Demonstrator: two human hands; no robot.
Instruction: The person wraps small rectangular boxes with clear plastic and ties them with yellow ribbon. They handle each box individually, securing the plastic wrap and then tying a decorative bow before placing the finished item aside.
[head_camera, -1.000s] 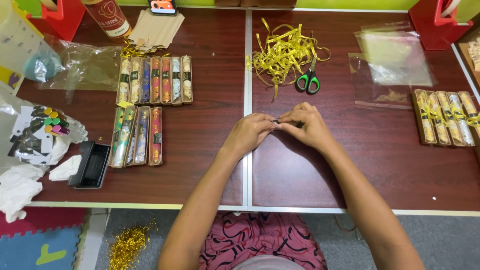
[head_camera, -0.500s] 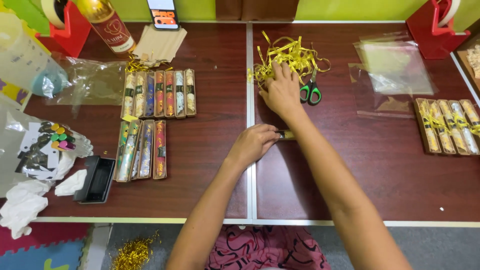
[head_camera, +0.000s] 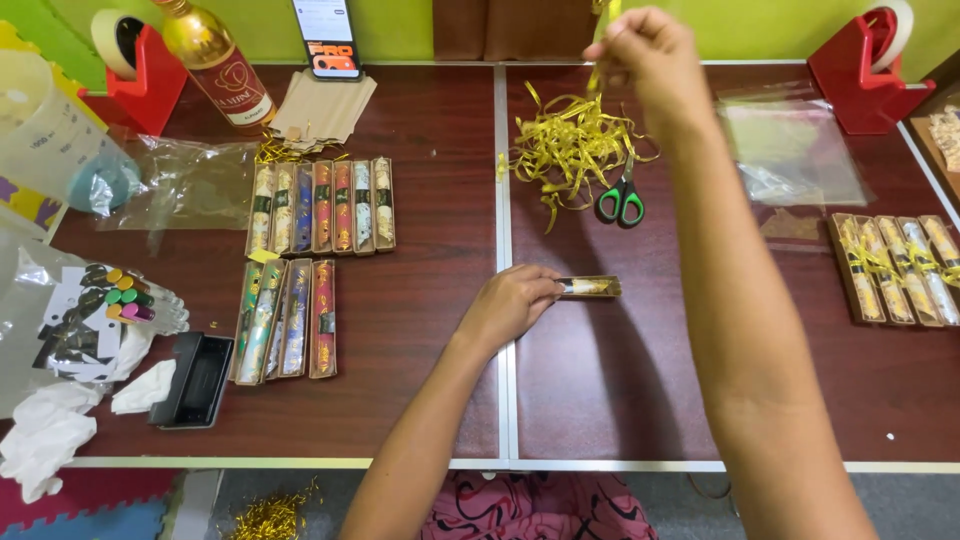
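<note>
The left hand (head_camera: 512, 302) pins the small packet (head_camera: 590, 287), which juts out to its right.

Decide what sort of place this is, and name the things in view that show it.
Probably a small gift-packing or craft workstation: rows of slim decorated boxes on a wooden table, a pile of yellow ribbon with scissors, and red tape dispensers.

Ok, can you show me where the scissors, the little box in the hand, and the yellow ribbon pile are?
scissors (head_camera: 621, 201), head view, on the green handles.
little box (head_camera: 591, 287), head view, on its middle, clear of the left hand.
yellow ribbon pile (head_camera: 565, 145), head view, on the middle of the tangle.
</note>
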